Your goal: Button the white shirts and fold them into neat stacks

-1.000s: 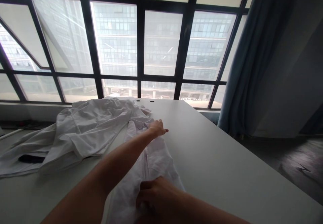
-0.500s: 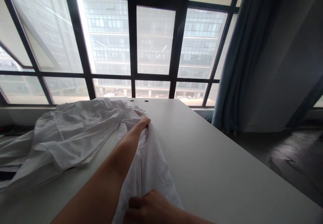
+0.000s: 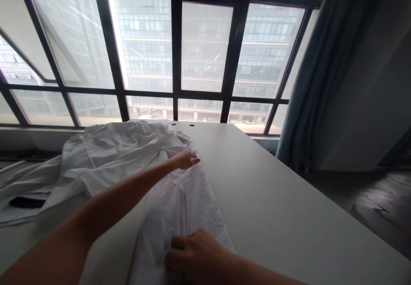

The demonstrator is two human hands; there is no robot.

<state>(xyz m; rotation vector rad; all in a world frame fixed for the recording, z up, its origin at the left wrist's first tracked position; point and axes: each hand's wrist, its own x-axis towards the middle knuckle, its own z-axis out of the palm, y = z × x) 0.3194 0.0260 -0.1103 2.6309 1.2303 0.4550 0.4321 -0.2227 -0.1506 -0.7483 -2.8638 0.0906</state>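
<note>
A white garment [image 3: 160, 216] lies lengthwise on the table in front of me, with a long straight seam or fold down its middle. My left hand [image 3: 186, 160] reaches to its far part, fingers closed and pinching the cloth near the right edge. Nearer to me, my right hand [image 3: 192, 253] is curled in a fist on the same garment, gripping cloth beside the lower end of the seam. The right fingertips are partly hidden beneath the hand. To the left spreads a rumpled heap of white clothing [image 3: 105, 152], close to the garment.
The white table [image 3: 257, 190] extends to the right, its right edge slanting toward the window [image 3: 202, 47]. A dark item [image 3: 27, 202] shows by the heap at left. Two dark round holes [image 3: 192, 125] sit at the far end. A blue curtain [image 3: 308, 88] hangs at right.
My left forearm has swung left, and the left hand has turned, uncovering more of the garment. The cloth lies wider on its left side. My right hand stays closed near the same spot.
</note>
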